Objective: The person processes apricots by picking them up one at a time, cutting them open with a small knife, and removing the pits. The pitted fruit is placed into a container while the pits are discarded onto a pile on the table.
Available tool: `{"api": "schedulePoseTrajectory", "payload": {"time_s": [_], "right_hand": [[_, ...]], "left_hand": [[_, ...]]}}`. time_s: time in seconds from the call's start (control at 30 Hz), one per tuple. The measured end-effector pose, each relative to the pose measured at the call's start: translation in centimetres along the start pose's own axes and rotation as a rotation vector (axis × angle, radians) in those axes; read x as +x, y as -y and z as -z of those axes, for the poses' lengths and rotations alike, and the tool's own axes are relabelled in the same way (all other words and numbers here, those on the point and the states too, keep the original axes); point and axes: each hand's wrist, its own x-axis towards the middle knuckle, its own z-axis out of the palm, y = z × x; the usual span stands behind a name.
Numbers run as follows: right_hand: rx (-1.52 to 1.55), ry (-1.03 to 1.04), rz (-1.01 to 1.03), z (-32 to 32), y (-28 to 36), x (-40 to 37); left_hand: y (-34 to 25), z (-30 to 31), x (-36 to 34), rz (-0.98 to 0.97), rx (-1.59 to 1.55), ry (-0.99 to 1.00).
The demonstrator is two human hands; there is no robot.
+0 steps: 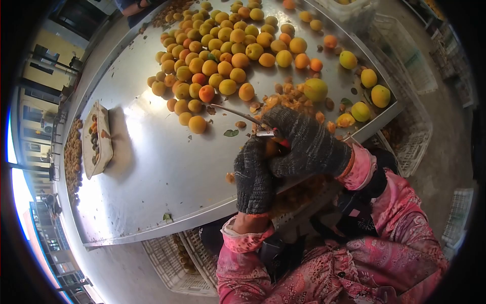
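Observation:
In a dark grey knitted glove, my left hand (253,175) is closed around an apricot (272,148), most of it hidden by the fingers. My right hand (309,142), gloved alike, presses close against it from the right. From its fingers a slim pointed metal tool (235,113) sticks out to the left; a silver piece (266,134) and a bit of red show by the grip. Just beyond the hands lies a heap of orange fruit pieces (291,100), with a large yellow-green fruit (316,89) beside it. A loose stone (240,124) rests near the tool.
Many whole apricots (217,55) cover the far part of the metal table (162,177). Several yellow fruits (380,96) line its right side. A shallow tray (97,139) stands at left near a band of stones (72,157). Plastic crates (174,268) sit below. Another person's arm (135,8) shows at the top.

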Motion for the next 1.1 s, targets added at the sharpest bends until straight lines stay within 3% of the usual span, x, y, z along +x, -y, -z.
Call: {"api": "schedulePoseTrajectory", "payload": {"time_s": [0.07, 0.13, 0.2, 0.27, 0.3, 0.37, 0.4, 0.47, 0.53, 0.6, 0.63, 0.7, 0.77, 0.8, 0.83, 0.93, 0.97, 1.03, 1.07, 1.1], "right_hand": [[-0.029, -0.023, -0.02, -0.7, 0.3, -0.1], [-0.058, -0.044, -0.041, -1.3, 0.3, -0.3], [-0.167, -0.095, 0.069, -1.7, 0.0, -0.3], [-0.158, -0.104, 0.095, -1.9, -0.1, -0.3], [-0.149, -0.115, 0.119, -1.9, -0.1, -0.2], [-0.163, -0.109, 0.125, -1.9, 0.0, -0.3], [-0.177, -0.104, 0.13, -1.9, 0.1, -0.4], [-0.225, -0.14, 0.181, -2.1, 0.2, -0.5], [-0.272, -0.176, 0.235, -2.1, 0.6, -0.9], [-0.113, -0.115, 0.025, -2.0, 1.7, -1.6], [-0.108, -0.108, 0.036, -2.0, 2.0, -1.8], [0.131, 0.04, 0.029, -1.7, 2.6, -2.0], [0.225, 0.155, -0.051, -1.0, 2.6, -1.6], [0.237, 0.266, -0.099, -0.8, 2.4, -1.8], [0.247, 0.378, -0.145, -0.7, 2.4, -1.8], [0.154, 0.412, -0.13, -0.1, 3.1, -2.0], [0.154, 0.411, -0.13, -0.1, 3.0, -1.8], [0.652, 0.173, -0.453, 0.0, 2.7, -1.4], [0.896, -0.061, -0.412, -0.3, 3.2, -1.5], [0.895, -0.068, -0.416, -0.1, 2.9, -1.2]], "left_hand": [[0.3, -0.2, -0.3, 0.117, -0.095, 0.012], [1.4, -0.5, -0.5, 0.092, -0.013, -0.011], [1.7, -0.8, -0.7, 0.069, 0.07, -0.036], [1.3, -1.5, -0.8, 0.386, -0.329, -0.14], [1.5, -1.7, -0.8, 0.384, -0.328, -0.142], [2.0, -2.2, -0.7, 0.728, -1.099, -0.335], [1.3, -2.0, -0.3, 0.727, -1.1, -0.336], [-0.7, -1.3, 0.7, 1.013, -1.366, -0.419], [0.7, -1.6, 1.5, 1.053, -1.388, -0.454], [3.0, -1.5, 1.5, 1.09, -1.411, -0.498], [4.4, -1.0, 1.3, 1.032, -1.37, -0.424], [5.6, -1.0, 1.6, 0.966, -1.319, -0.356], [5.8, -1.6, 2.5, 0.957, -1.326, -0.474], [6.1, -0.6, 1.9, 0.892, -1.554, -0.227], [6.2, -0.5, 1.8, 0.89, -1.548, -0.225], [5.9, 0.0, 1.7, 0.821, -1.629, -0.159], [5.1, -0.2, 1.9, 0.821, -1.628, -0.158], [1.8, -0.3, 2.8, 1.044, -1.569, -0.538], [1.8, -0.5, 2.7, 1.049, -1.569, -0.531], [1.9, -0.6, 2.4, 0.987, -1.629, -0.388]]}}
